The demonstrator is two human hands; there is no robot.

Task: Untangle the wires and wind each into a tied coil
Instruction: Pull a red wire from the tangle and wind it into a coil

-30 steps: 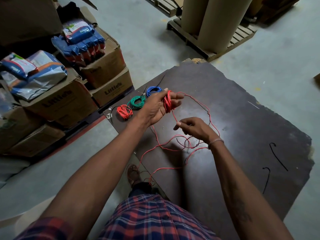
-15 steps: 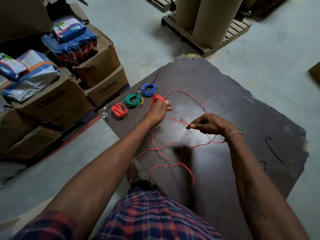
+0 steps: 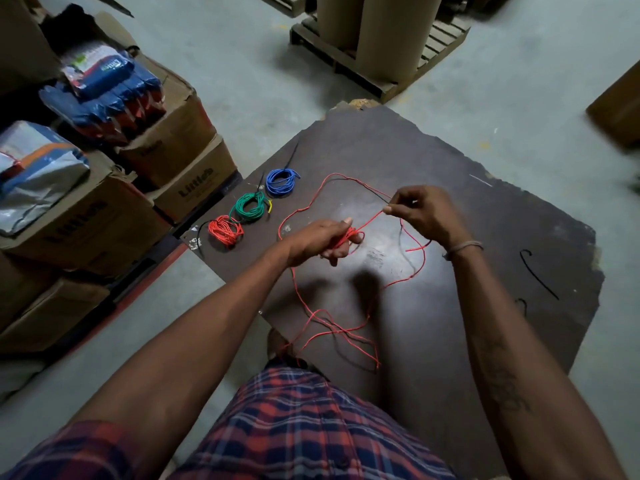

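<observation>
My left hand [image 3: 323, 239] grips a small bundle of red wire [image 3: 346, 237] wound round its fingers, above the dark board [image 3: 485, 220]. A taut strand runs up from it to my right hand [image 3: 422, 211], which pinches the red wire between thumb and fingertip. The remaining red wire [image 3: 339, 329] lies in loose, crossing loops on the board, mixed with a thin black wire [image 3: 375, 194]. Three wound coils sit at the board's left edge: red [image 3: 225, 231], green [image 3: 250, 207] and blue [image 3: 281, 181].
Cardboard boxes [image 3: 104, 216] with plastic packets stand on the left. A wooden pallet [image 3: 377, 74] with large cardboard rolls is at the top. Two short black wire pieces [image 3: 536, 273] lie on the board's right side. Grey floor surrounds the board.
My left hand moved toward me with the red bundle. My right hand rose up and away, drawing the strand taut. The loose loops shifted on the board.
</observation>
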